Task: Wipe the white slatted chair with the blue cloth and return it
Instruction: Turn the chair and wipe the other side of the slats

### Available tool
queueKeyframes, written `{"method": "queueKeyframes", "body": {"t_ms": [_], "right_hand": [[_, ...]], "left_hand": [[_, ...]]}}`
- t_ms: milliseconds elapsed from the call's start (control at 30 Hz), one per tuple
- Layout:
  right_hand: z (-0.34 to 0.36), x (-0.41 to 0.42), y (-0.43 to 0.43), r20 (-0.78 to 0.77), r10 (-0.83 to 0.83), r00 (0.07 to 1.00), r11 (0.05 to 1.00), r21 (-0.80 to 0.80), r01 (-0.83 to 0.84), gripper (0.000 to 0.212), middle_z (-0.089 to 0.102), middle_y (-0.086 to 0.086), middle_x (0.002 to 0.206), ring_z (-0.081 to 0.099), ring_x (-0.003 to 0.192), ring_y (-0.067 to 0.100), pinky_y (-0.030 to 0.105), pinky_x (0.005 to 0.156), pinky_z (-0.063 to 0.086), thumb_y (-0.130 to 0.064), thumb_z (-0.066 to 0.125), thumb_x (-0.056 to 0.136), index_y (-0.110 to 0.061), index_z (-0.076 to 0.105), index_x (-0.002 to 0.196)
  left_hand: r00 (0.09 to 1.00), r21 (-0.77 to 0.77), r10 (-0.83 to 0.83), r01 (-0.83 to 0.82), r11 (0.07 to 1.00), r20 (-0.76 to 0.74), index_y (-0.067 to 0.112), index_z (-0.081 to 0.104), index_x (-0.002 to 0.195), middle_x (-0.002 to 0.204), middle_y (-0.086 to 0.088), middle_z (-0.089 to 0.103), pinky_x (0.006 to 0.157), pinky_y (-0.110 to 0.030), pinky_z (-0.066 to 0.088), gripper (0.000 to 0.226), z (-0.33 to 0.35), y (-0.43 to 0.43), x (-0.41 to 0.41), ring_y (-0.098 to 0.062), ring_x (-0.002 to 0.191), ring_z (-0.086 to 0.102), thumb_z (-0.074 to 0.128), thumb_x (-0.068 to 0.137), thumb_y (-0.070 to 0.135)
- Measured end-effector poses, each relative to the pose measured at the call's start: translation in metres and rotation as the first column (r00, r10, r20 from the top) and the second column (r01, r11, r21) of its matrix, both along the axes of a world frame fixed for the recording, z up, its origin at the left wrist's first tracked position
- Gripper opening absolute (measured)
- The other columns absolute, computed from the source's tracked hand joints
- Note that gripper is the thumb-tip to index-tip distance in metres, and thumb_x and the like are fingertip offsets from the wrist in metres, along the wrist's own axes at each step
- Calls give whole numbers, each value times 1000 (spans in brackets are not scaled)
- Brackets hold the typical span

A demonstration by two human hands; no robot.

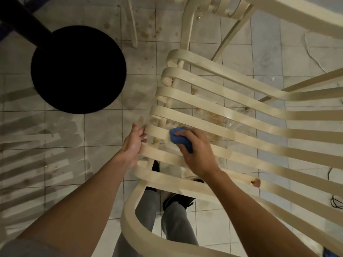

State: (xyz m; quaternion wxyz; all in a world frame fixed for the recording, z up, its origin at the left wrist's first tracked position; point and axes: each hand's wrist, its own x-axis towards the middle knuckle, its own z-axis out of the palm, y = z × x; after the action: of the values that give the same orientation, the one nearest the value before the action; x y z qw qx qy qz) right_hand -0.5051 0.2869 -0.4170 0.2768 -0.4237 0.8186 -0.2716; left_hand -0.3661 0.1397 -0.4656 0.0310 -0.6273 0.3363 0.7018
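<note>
Chair: white slatted chair [315, 115], seven curled slat ends along its front edge.
Left hand [132, 145]: fingers curled around a slat end at that edge.
Right hand [199, 154]: fingers closed over the one blue cloth [178, 137], pressing it onto a slat just beside the left hand.
Open room: stained tiled floor [102, 130] between the chair's front edge and one black round base [78, 69].
Beyond: a second pale chair [187, 25].

Open gaps run between the chair [241, 115] slats, floor [104, 130] showing through. A black round base [78, 69] stands left, apart from the chair.
</note>
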Motion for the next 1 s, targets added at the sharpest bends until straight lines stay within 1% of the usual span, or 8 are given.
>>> {"method": "queueKeyframes", "body": {"t_ms": [167, 300, 433, 600, 700, 767, 867, 1000], "right_hand": [[4, -7, 15, 4, -78, 997, 995, 62, 77, 33, 62, 4, 119, 53, 107, 25, 34, 94, 41, -11, 71, 86, -15, 66, 119], [0, 17, -36, 20, 29, 999, 999, 40, -30, 34, 59, 3, 121, 50, 109, 23, 34, 96, 37, -19, 64, 90, -22, 62, 123], [-6, 46, -75, -34, 96, 995, 992, 90, -93, 34, 55, 6, 126, 45, 112, 30, 38, 99, 35, -21, 60, 91, -25, 60, 125], [-5, 24, -32, 30, 73, 997, 997, -20, -73, 33, 56, 8, 128, 49, 115, 32, 44, 98, 40, -15, 67, 88, -19, 65, 120], [-7, -2, 19, 41, -36, 999, 999, 4, 36, 34, 59, 8, 124, 53, 112, 30, 46, 97, 42, -10, 72, 84, -13, 67, 117], [-6, -22, 50, 15, -93, 996, 994, 50, 92, 36, 61, 7, 122, 53, 111, 29, 45, 97, 42, -9, 74, 82, -13, 68, 117], [-3, -47, 84, -20, -155, 988, 982, 103, 156, 38, 63, 5, 118, 53, 108, 28, 40, 96, 42, -5, 75, 80, -15, 68, 116], [4, -66, 109, -8, -184, 983, 973, 139, 184, 38, 63, 5, 115, 51, 104, 25, 24, 90, 34, -1, 73, 81, -16, 69, 115]], "left_hand": [[999, -25, -33, 33, 999, 10, 34, 44, 148, 147, 0, 50, 109, -45, 33, 59, 4, 3, 0, -17, 128, 47, 15, 103, 60], [1000, -11, -19, 19, 1000, -4, 31, 49, 145, 143, 0, 54, 115, -48, 31, 61, 8, 3, -3, -18, 128, 48, 13, 104, 59], [1000, -25, -1, 1, 1000, 1, 23, 68, 120, 114, -4, 72, 77, -28, 51, 66, 12, 3, 0, -14, 100, 66, 14, 104, 59], [998, 6, -41, 40, 999, 50, 26, 53, 141, 141, -1, 57, 112, -49, 35, 70, 15, -3, -2, -25, 129, 49, 9, 102, 63], [988, -74, -94, 103, 992, 125, 24, 58, 135, 131, -2, 61, 96, -41, 43, 66, 22, -2, -12, -24, 110, 57, 12, 103, 60], [963, -188, -172, 212, 959, 208, 25, 66, 110, 119, -8, 63, 84, -36, 43, 57, 25, 2, -20, -23, 92, 58, 17, 105, 55], [875, -475, -179, 404, 782, 449, 17, 61, 115, 127, -14, 56, 90, -33, 37, 36, 25, 10, -32, -31, 110, 55, 35, 104, 39], [853, -835, -324, 493, 245, 409, 17, 57, 117, 121, -7, 55, 95, -42, 40, 26, 40, 37, -58, -27, 111, 50, 48, 95, 28]]}}
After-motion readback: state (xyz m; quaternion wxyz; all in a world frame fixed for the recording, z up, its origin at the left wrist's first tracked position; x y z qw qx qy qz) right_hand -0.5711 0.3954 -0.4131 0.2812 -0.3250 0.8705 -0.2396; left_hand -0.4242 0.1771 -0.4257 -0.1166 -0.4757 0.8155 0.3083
